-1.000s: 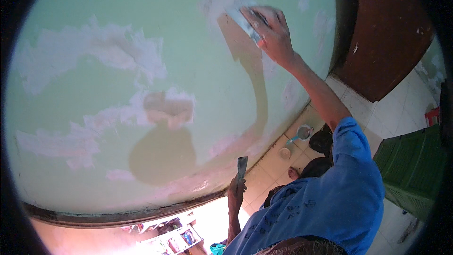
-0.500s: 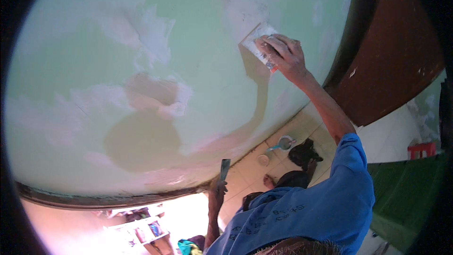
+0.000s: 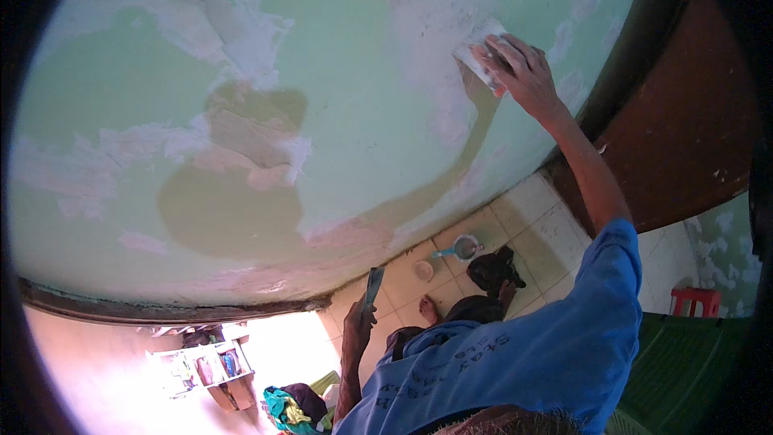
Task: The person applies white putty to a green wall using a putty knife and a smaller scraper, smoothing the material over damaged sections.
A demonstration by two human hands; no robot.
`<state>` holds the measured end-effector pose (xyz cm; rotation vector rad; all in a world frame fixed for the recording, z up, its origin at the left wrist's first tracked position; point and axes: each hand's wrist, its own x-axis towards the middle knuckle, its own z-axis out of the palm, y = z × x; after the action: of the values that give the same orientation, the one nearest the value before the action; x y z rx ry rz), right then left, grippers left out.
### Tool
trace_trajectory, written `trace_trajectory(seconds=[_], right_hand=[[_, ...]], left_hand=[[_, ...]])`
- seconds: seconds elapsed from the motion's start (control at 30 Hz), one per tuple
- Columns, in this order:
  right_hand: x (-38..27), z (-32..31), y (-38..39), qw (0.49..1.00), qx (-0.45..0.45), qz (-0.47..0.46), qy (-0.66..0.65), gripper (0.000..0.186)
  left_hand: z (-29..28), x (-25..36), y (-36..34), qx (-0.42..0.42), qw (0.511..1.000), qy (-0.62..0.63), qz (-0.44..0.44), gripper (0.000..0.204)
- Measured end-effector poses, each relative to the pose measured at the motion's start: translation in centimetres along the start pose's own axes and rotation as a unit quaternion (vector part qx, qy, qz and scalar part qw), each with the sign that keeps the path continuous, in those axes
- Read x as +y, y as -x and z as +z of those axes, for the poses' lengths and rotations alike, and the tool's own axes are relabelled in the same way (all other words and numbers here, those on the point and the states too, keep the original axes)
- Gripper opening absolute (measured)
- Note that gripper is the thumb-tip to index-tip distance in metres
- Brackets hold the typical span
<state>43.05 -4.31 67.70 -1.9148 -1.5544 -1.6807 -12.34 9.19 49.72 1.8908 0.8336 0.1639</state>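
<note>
My right hand, fingers bent, presses a putty-smeared flat spreader against the green wall. Fingers and palm hide much of that tool. White putty is smeared on the wall just left of it. Lower down, my left hand is wrapped round a putty knife, its blade pointing up and apart from the wall. Other pale putty patches spread over the wall's left side, and my shadow falls across it.
On the tiled floor stand a small pale tub and a round container with a blue handle, close to my feet. A dark brown door is at right, with a red stool below. At lower left are a shelf and piled clothes.
My right hand has slid the spreader rightward and slightly up along the wall, and the putty patch beside it looks larger. My left hand still grips the putty knife, slightly further left in view.
</note>
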Motion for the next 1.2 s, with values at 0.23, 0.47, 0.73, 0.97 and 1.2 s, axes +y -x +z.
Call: trace_trajectory(seconds=[0.23, 0.47, 0.73, 0.97, 1.2], right_hand=[[-5.2, -2.2, -5.1, 0.932, 0.111, 0.329, -0.105, 0.067], [-14.6, -2.8, -9.9, 0.883, 0.097, 0.443, -0.119, 0.065], [-20.4, -5.3, -10.0, 0.862, 0.082, 0.464, -0.187, 0.056], [-14.8, -3.3, -10.4, 0.827, 0.154, 0.532, -0.096, 0.057], [-20.0, -4.3, -5.1, 0.897, 0.022, 0.425, -0.118, 0.064]], left_hand=[[-0.7, -0.8, 0.2, -0.015, 1.000, -0.016, 0.011, 0.035], [-1.5, -0.7, 0.2, -0.017, 1.000, -0.015, -0.002, 0.034], [-3.6, -1.7, 0.2, -0.034, 0.999, -0.018, -0.034, 0.032], [-4.3, -1.2, 0.1, -0.019, 1.000, -0.002, -0.017, 0.027], [-5.1, -1.3, 0.5, -0.018, 0.999, -0.009, -0.028, 0.029]])
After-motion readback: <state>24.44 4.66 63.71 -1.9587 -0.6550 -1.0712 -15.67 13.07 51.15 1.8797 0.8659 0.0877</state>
